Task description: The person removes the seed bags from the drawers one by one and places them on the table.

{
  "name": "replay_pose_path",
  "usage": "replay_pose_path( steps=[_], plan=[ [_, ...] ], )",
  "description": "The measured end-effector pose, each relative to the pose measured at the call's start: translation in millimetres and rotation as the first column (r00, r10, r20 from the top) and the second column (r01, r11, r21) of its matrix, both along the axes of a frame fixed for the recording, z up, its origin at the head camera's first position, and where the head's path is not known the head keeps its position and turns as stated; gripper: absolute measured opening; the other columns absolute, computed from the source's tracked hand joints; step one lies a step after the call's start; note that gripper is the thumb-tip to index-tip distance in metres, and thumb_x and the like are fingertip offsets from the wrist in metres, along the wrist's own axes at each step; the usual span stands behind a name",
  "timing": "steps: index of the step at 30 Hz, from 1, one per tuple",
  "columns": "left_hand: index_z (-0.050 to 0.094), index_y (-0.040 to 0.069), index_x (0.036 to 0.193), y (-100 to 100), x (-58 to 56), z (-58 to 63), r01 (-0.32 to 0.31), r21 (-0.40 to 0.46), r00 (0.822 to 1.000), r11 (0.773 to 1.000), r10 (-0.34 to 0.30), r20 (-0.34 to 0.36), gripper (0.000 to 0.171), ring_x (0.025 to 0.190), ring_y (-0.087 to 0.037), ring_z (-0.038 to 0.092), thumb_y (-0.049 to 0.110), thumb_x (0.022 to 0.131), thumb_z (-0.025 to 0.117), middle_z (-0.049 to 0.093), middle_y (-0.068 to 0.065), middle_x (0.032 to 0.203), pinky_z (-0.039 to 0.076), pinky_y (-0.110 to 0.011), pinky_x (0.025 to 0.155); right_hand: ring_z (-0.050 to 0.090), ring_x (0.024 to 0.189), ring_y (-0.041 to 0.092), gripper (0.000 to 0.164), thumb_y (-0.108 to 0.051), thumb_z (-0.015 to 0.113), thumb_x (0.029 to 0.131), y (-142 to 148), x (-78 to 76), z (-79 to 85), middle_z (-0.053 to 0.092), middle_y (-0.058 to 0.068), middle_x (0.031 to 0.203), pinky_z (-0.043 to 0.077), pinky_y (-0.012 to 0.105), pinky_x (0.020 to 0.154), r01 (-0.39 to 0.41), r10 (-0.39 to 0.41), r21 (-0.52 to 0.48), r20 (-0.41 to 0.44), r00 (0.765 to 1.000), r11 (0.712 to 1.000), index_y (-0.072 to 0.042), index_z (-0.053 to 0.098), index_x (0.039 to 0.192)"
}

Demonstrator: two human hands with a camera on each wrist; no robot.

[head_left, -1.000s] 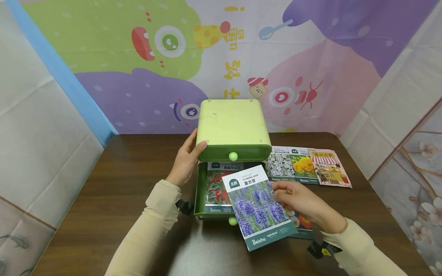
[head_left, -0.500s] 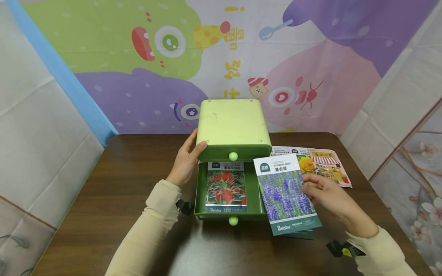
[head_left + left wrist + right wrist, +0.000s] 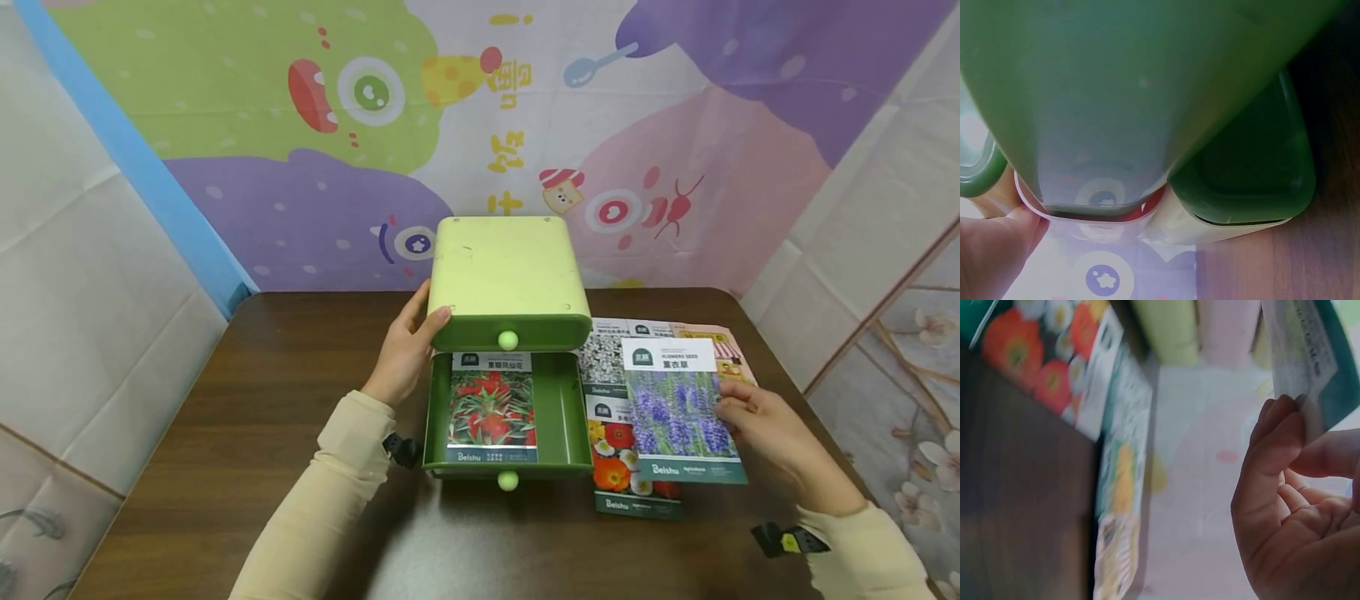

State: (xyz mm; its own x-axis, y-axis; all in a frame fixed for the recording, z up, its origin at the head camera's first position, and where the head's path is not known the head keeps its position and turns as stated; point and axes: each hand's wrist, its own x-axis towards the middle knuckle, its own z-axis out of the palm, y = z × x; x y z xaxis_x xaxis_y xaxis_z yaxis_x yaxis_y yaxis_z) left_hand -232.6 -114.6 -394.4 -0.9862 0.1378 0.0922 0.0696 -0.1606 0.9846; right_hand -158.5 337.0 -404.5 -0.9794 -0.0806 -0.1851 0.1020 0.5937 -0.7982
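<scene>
My right hand [image 3: 783,446] pinches a lavender seed packet [image 3: 678,412] by its right edge. The packet is held above other seed packets at the right of the table; the right wrist view shows its edge in the fingertips. My left hand [image 3: 401,354] rests against the left side of a light green drawer cabinet [image 3: 510,262], its thumb at the top front corner. Below the cabinet's closed top drawer [image 3: 472,333], a green drawer [image 3: 558,417] is pulled out. A red-flower seed packet [image 3: 491,408] lies in the left part of that drawer.
Beside the drawer lie a poppy seed packet [image 3: 613,471], a white-flower packet [image 3: 602,358] and a pink packet [image 3: 731,342]. The lavender packet partly covers them. A yellow-flower packet [image 3: 1124,478] shows in the right wrist view. A cartoon cloth [image 3: 315,225] hangs behind the table.
My right hand has carried the lavender packet rightward from over the pulled-out drawer to above the packets on the table, turning it more upright. The left hand has stayed on the cabinet.
</scene>
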Motion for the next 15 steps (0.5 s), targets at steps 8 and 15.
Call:
replay_pose_path(
  steps=[8,15],
  plan=[
    [0.023,0.031,0.157,-0.3,-0.5,-0.2,-0.001,-0.007,1.000,1.000,0.001,0.005,0.067,0.104,-0.011,0.063,0.031,0.099,0.057,0.024,0.002,0.161,0.056,-0.027,0.086,0.053,0.072,0.003,0.038,-0.013,0.041,0.104,27.2,-4.8,-24.3,0.059,0.001,0.089,0.051,0.026,0.062,0.047,-0.049,0.073,0.030,0.998,0.996,0.016,0.041,0.128],
    [0.024,0.031,0.156,0.0,0.2,0.4,-0.002,-0.010,1.000,1.000,0.002,0.008,0.067,0.104,-0.011,0.063,0.030,0.099,0.057,0.026,0.001,0.160,0.056,-0.027,0.086,0.053,0.077,0.002,0.041,-0.014,0.041,0.102,45.6,-8.4,-40.3,0.062,0.015,0.100,0.050,0.024,0.066,0.047,-0.058,0.146,0.066,0.996,0.988,0.016,0.043,0.130]
  ],
)
